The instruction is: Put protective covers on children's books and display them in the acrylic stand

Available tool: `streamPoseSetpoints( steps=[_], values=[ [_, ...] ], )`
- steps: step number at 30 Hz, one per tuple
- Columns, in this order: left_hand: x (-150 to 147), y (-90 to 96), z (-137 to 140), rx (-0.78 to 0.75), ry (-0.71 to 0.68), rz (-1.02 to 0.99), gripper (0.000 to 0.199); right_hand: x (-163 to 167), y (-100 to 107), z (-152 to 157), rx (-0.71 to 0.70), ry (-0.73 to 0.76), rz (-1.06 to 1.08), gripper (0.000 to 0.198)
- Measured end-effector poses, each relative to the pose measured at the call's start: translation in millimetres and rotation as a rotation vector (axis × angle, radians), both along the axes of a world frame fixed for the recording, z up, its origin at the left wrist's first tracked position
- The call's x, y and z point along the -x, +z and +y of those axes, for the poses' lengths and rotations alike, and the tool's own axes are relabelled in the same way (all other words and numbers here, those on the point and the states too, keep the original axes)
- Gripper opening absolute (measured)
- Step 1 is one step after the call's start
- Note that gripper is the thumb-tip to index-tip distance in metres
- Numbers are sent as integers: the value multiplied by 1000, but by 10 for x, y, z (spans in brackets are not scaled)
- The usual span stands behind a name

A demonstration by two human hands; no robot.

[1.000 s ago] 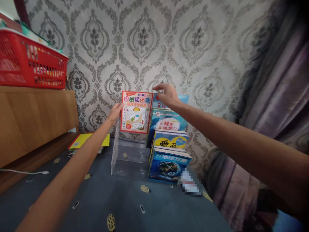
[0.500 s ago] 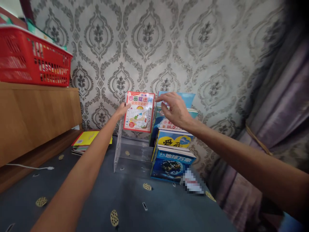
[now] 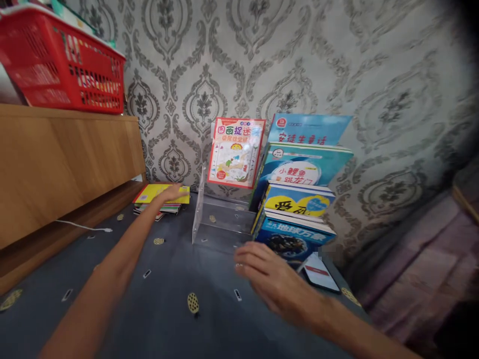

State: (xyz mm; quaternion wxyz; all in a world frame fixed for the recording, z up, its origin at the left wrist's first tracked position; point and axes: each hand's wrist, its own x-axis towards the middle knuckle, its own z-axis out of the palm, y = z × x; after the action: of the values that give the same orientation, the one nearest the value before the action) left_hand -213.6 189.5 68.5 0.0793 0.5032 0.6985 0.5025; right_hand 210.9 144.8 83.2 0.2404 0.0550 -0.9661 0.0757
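My left hand [image 3: 172, 191] is over a short stack of books with a yellow book [image 3: 151, 191] on top. Its fingers are stretched out and slightly blurred, and I cannot tell whether they touch the yellow cover. My right hand [image 3: 265, 274] hangs in front of the clear acrylic book rack [image 3: 199, 209], fingers loosely bent and holding nothing. A picture book with a red border [image 3: 235, 154] leans upright in the rack's back tier on the left. Beside it, blue and teal books [image 3: 307, 159] stand in stepped rows, with a blue earth book [image 3: 286, 239] at the front.
A phone [image 3: 321, 271] lies at the rack's front right. On the left, a red plastic basket [image 3: 88, 80] sits on a wooden cabinet [image 3: 71, 164]. A white cable [image 3: 84, 227] trails over the dark patterned cloth [image 3: 164, 309]. Curtains [image 3: 419, 279] hang at right; patterned wallpaper stands behind.
My left hand has let go of the red-bordered book and moved left to the stack. My right hand has come down from the upper books to the front of the rack. The view has shifted.
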Motion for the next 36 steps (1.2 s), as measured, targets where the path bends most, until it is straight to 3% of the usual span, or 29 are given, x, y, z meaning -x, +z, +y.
streamPoseSetpoints(
  steps=[3,6,11,16,19,24,31,36],
  values=[
    [-67,-422,-141,256,116,251,64,13,-446,-140,157,-58,-6,34],
    [-183,-636,-121,375,201,462,61,80,-756,-278,283,-83,36,33],
    [-271,-671,-94,432,281,650,45,159,-1215,-509,430,-84,74,30],
    [-191,-645,-448,433,205,745,42,142,-1563,-558,467,-77,143,28],
    [-105,-674,-780,424,143,783,48,137,-1604,-544,509,-95,175,28],
    [-51,-809,-1250,404,60,879,59,131,-1506,-564,555,-135,73,26],
    [-297,-1119,-1702,467,58,1016,66,126,-1514,-566,556,-125,48,25],
    [-427,-1245,-2018,538,-35,958,68,138,-1525,-555,546,-115,36,27]
  ],
)
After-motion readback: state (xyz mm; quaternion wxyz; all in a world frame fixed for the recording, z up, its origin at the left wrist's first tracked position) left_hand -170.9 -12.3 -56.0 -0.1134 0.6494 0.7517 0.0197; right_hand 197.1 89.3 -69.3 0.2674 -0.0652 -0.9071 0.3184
